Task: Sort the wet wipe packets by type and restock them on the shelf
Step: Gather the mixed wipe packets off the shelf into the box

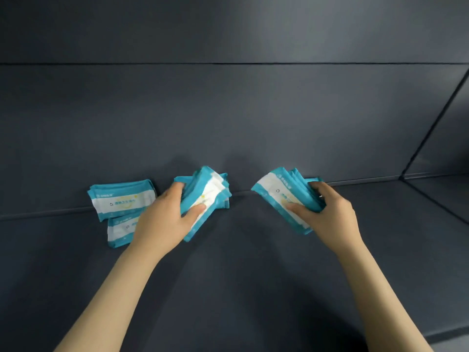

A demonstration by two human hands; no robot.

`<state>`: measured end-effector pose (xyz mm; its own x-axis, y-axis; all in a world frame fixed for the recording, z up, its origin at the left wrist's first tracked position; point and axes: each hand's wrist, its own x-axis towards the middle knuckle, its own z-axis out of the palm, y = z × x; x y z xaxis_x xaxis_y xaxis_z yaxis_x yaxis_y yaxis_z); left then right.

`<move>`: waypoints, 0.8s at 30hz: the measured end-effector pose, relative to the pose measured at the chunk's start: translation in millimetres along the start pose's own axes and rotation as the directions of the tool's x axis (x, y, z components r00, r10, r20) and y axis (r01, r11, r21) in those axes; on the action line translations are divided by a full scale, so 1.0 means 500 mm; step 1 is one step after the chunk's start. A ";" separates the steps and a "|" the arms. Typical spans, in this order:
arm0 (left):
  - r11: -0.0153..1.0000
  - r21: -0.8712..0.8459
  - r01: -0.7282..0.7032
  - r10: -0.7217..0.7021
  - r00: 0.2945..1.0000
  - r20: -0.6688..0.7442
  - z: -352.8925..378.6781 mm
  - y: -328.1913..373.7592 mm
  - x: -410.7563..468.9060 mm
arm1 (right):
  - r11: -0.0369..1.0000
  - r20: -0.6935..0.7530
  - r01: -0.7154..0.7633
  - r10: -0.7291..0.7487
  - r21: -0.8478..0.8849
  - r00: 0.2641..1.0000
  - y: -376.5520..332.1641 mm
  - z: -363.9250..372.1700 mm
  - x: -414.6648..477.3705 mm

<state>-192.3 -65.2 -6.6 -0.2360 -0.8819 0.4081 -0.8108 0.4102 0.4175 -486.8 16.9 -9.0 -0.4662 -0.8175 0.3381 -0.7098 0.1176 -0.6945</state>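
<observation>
Clearly restocking is under way: the left hand (pixel 165 219) grips a first bundle (pixel 208 196) of teal-and-white wet wipe packets at centre frame, thumb across its face, while the right hand (pixel 330 214) clasps a second bundle (pixel 284 196) right of centre. Both are low over the dark shelf (pixel 241 275). Two loose packets (pixel 121 199) lie at left. Next, I judge, each bundle wants setting down beside its like, though the types are hard to tell apart here.

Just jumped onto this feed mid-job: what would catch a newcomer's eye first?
Bright teal and white pops against the dark grey shelf. The left hand grips one fanned bunch at centre; the right hand grips a second bunch beside it. Two loose packets lie overlapping at the left, by the back wall.
</observation>
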 end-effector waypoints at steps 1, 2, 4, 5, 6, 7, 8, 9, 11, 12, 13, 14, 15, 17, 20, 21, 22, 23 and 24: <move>0.970 -0.221 0.099 -0.088 0.994 0.059 -0.016 0.004 -0.011 | 0.993 0.042 -0.065 0.061 0.098 0.997 -0.018 -0.001 -0.023; 0.885 -0.421 0.200 -0.151 0.978 0.145 -0.030 0.007 -0.023 | 0.972 0.084 -0.110 0.094 0.208 0.992 -0.037 -0.002 -0.049; 0.619 -0.699 0.358 -0.196 0.932 0.304 -0.057 0.012 -0.053 | 0.884 0.155 -0.201 0.148 0.422 0.977 -0.077 0.001 -0.108; 0.478 -0.770 0.423 -0.198 0.906 0.375 -0.071 0.015 -0.073 | 0.824 0.182 -0.249 0.180 0.509 0.967 -0.099 0.003 -0.142; 0.355 -0.800 0.483 -0.192 0.876 0.443 -0.084 0.016 -0.096 | 0.766 0.205 -0.295 0.215 0.571 0.955 -0.119 0.006 -0.177; 0.265 -0.807 0.528 -0.177 0.849 0.498 -0.096 0.014 -0.120 | 0.713 0.225 -0.338 0.252 0.614 0.941 -0.138 0.008 -0.212; 0.204 -0.802 0.562 -0.155 0.827 0.540 -0.108 0.012 -0.145 | 0.666 0.242 -0.376 0.289 0.645 0.926 -0.154 0.010 -0.249; 0.165 -0.794 0.585 -0.125 0.811 0.572 -0.120 0.008 -0.171 | 0.619 0.257 -0.409 0.324 0.671 0.911 -0.168 0.011 -0.284; 0.134 -0.784 0.606 -0.058 0.795 0.605 -0.135 -0.003 -0.220 | 0.541 0.274 -0.452 0.379 0.709 0.884 -0.190 0.010 -0.353; 0.130 -0.776 0.617 -0.026 0.785 0.619 -0.142 -0.008 -0.243 | 0.508 0.276 -0.464 0.404 0.725 0.872 -0.196 0.009 -0.388; 0.131 -0.765 0.630 -0.001 0.772 0.636 -0.145 -0.012 -0.264 | 0.477 0.274 -0.472 0.427 0.741 0.862 -0.199 0.005 -0.421; 0.136 -0.751 0.646 0.017 0.757 0.653 -0.146 -0.014 -0.284 | 0.452 0.273 -0.478 0.447 0.753 0.852 -0.199 -0.001 -0.455; 0.143 -0.737 0.661 0.030 0.741 0.671 -0.146 -0.012 -0.304 | 0.431 0.278 -0.486 0.459 0.761 0.844 -0.197 -0.011 -0.489; 0.143 -0.709 0.691 0.064 0.708 0.703 -0.141 -0.001 -0.342 | 0.392 0.306 -0.505 0.469 0.769 0.828 -0.188 -0.036 -0.555; 0.155 -0.671 0.725 0.137 0.657 0.741 -0.124 0.034 -0.395 | 0.353 0.297 -0.504 0.500 0.788 0.814 -0.160 -0.083 -0.649; 0.167 -0.657 0.735 0.159 0.638 0.753 -0.117 0.049 -0.410 | 0.351 0.274 -0.495 0.521 0.795 0.809 -0.148 -0.098 -0.678; 0.184 -0.642 0.744 0.180 0.616 0.767 -0.107 0.066 -0.425 | 0.347 0.243 -0.484 0.550 0.804 0.799 -0.133 -0.112 -0.705; 0.207 -0.626 0.752 0.206 0.592 0.779 -0.097 0.084 -0.440 | 0.340 0.209 -0.474 0.589 0.812 0.781 -0.120 -0.125 -0.732; 0.237 -0.609 0.757 0.226 0.566 0.792 -0.084 0.103 -0.456 | 0.333 0.175 -0.464 0.627 0.821 0.759 -0.104 -0.137 -0.757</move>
<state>-157.7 166.8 -43.9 -0.7417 -0.5907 -0.3178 -0.0450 -0.4289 0.9022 -309.5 359.0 -57.4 -0.7070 -0.6450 -0.2901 0.4136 -0.0442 -0.9094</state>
